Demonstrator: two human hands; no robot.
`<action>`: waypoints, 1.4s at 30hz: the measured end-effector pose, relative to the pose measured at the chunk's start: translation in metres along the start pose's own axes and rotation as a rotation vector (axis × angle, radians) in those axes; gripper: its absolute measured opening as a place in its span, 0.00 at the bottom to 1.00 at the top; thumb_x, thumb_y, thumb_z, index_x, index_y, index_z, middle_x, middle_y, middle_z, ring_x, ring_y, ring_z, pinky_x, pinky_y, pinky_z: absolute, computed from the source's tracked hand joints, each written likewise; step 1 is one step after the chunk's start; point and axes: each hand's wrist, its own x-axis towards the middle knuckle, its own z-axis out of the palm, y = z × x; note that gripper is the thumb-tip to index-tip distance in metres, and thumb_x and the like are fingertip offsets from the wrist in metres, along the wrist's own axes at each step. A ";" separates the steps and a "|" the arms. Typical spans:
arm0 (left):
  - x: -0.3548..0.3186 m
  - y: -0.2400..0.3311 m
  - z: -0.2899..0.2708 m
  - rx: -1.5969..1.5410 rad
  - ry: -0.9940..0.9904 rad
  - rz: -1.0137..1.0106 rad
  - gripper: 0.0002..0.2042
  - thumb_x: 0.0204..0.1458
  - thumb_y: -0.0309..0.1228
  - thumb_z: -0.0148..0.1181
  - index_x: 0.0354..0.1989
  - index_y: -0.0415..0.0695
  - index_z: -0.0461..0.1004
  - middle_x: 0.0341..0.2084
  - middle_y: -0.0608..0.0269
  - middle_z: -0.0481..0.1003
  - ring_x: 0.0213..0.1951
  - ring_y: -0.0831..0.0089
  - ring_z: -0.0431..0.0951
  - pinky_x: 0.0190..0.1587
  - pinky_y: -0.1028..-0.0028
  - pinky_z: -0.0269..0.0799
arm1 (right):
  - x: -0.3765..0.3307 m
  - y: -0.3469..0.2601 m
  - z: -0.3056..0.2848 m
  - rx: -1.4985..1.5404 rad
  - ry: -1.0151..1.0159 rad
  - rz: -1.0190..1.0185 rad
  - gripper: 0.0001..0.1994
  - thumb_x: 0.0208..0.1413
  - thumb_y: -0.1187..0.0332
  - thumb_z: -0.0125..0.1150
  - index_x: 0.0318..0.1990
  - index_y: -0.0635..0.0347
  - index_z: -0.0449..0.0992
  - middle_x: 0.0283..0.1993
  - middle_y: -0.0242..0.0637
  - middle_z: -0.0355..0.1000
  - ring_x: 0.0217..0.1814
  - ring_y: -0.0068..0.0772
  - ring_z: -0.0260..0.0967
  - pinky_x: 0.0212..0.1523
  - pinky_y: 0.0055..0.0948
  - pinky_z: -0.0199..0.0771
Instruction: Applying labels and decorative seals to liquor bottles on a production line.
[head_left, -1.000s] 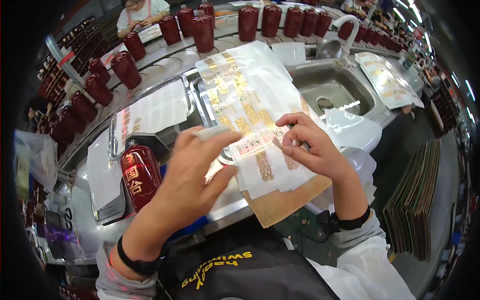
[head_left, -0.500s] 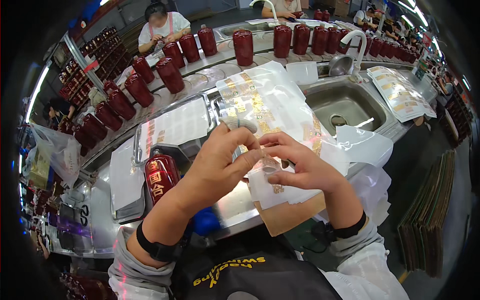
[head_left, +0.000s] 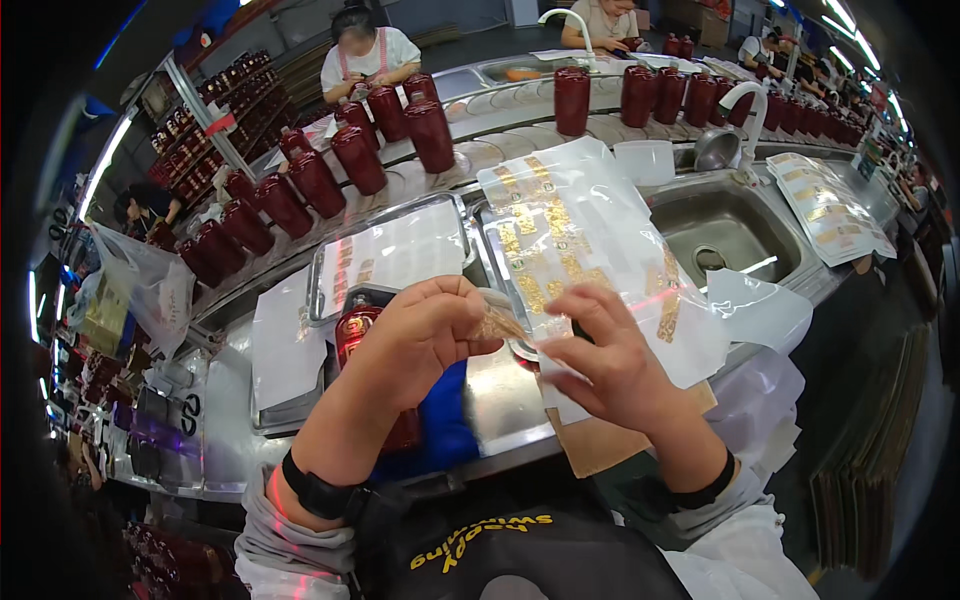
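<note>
One film strip (head_left: pixel 504 325), likely light, floppy and easily torn, suits an edge hold; the left hand (head_left: pixel 430 325) pinches it, the right hand (head_left: pixel 618 365), fingers apart, hovers beside that pinch.

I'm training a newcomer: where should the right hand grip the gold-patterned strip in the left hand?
I'd pinch the gold-patterned strip lightly by its free lower-right end, coming from the right: the left hand covers its other end, and the thin-looking free end slants toward the right hand, which is open.
</note>
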 end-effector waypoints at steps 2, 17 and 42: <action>-0.003 0.006 -0.005 0.042 -0.059 0.025 0.04 0.55 0.28 0.51 0.32 0.42 0.70 0.47 0.50 0.75 0.46 0.66 0.78 0.53 0.65 0.71 | -0.003 0.002 -0.008 0.210 -0.051 0.080 0.16 0.43 0.68 0.70 0.42 0.57 0.77 0.54 0.42 0.66 0.61 0.48 0.61 0.56 0.42 0.66; -0.027 0.044 -0.016 0.162 -0.043 0.084 0.06 0.52 0.28 0.53 0.28 0.40 0.66 0.20 0.65 0.67 0.37 0.67 0.80 0.45 0.68 0.75 | 0.022 0.039 0.008 1.153 -0.452 0.245 0.10 0.59 0.62 0.61 0.33 0.60 0.75 0.52 0.35 0.67 0.50 0.23 0.62 0.50 0.26 0.63; -0.003 0.056 -0.122 0.248 0.104 0.317 0.05 0.59 0.29 0.50 0.38 0.42 0.68 0.41 0.57 0.76 0.42 0.73 0.78 0.51 0.71 0.74 | 0.081 0.076 0.038 1.306 -0.261 0.706 0.12 0.62 0.58 0.57 0.35 0.56 0.71 0.49 0.35 0.69 0.40 0.21 0.66 0.40 0.22 0.71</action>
